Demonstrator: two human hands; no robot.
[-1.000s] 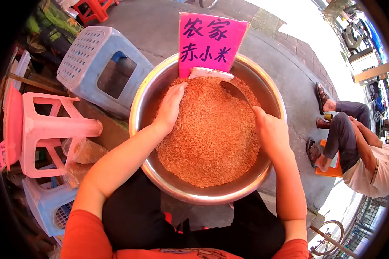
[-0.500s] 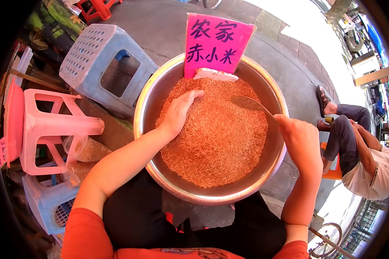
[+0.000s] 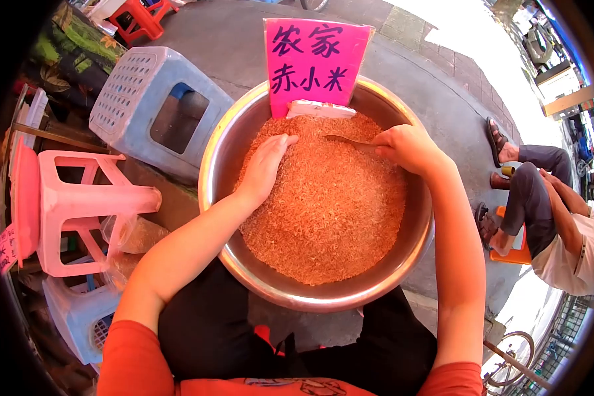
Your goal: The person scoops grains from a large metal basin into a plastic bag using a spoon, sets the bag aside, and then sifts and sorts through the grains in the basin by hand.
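Right hand (image 3: 409, 150): at 2 o'clock in the bowl (image 3: 317, 305), clenched around a spoon (image 3: 350, 141)
Spoon: pointing toward 9 o'clock, at the grain (image 3: 323, 218)
Left hand (image 3: 264, 169): at 10 o'clock, unclenched, fingers together, laid against the grain
Grain: reddish, heaped in the bowl
Pink sign (image 3: 315, 63): at 12 o'clock
Blue stool (image 3: 129, 92): beyond the rim, 10 o'clock

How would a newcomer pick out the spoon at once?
Find the big, round metal bowl with the pink sign standing at its far side. Inside, at the upper right of the reddish grain, look at the right hand's grip; the spoon points left from it. It's the one slim, dark utensil, unlike the loose grain and flat sign.
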